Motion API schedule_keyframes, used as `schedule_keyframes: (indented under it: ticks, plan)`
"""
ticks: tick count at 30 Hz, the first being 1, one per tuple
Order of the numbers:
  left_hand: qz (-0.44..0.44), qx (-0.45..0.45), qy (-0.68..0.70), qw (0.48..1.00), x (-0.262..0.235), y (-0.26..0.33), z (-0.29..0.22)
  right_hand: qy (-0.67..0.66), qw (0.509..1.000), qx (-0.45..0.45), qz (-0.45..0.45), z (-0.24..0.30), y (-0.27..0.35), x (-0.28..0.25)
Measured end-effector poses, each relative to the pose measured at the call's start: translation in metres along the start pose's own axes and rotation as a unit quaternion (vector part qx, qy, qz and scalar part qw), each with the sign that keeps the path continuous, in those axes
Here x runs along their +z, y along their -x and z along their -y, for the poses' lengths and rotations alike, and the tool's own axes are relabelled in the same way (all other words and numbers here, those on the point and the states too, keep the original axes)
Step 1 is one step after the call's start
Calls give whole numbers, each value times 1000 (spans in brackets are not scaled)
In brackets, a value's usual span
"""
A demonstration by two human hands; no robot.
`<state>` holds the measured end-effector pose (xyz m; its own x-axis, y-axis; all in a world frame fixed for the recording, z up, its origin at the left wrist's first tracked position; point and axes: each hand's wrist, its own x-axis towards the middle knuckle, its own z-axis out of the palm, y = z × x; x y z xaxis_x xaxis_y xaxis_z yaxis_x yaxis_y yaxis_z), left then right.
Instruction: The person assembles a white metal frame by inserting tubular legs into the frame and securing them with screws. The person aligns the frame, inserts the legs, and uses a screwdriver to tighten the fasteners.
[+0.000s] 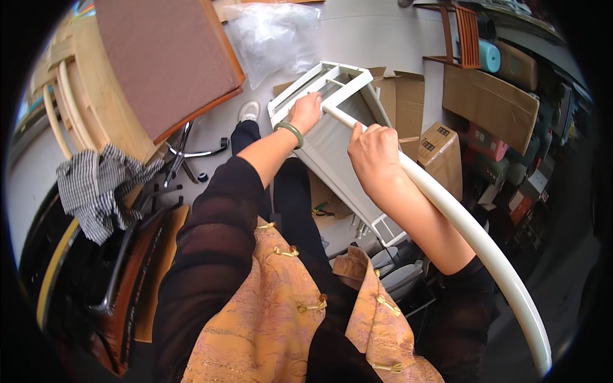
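A white framed piece of furniture [348, 167], with a flat panel and slatted rails, stands tilted in front of me. My left hand [306, 112], with a green bangle on its wrist, is closed on its upper rail. Beside it, a long white pole [488, 252] meets the frame's top with one end. From there it runs past my right forearm to the lower right, curved by the lens. My right hand [377, 153] is wrapped round this pole a little below that end. Whether the pole is fastened to the frame, I cannot tell.
Flattened cardboard [408, 96] and a taped carton [440, 156] lie right of the frame. A brown-topped table [166, 57] and a chair base [191, 150] are at left, near a checked cloth [99, 185]. Clear plastic wrap [274, 35] lies ahead. Stacked boxes [491, 105] crowd the right.
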<state>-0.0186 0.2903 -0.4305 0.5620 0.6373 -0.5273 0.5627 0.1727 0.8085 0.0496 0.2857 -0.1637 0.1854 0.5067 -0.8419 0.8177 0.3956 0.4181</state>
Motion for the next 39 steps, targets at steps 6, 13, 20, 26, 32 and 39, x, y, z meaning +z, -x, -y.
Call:
schedule_keyframes:
  ticks: [6, 13, 20, 26, 32, 39]
  plan:
    - [28, -354, 579, 734, -15, 57, -78, 23, 1000, -17, -14, 21, -6, -18]
    - [127, -213, 719, 649, -23, 56, -114, 115, 987, -50, -101, 21, -22, -20]
    - [28, -463, 646, 607, -19, -5, -143, -367, 920, -67, -118, -19, 50, -14]
    - [60, -472, 609, 635, -33, -30, -146, -622, 750, 202, 99, -99, 52, 9]
    - [85, -476, 580, 656, -30, -20, -141, -928, 316, 83, 178, -134, 68, -56]
    - [89, -456, 616, 636, -19, -15, -129, -897, 321, 112, 281, -121, 56, -98]
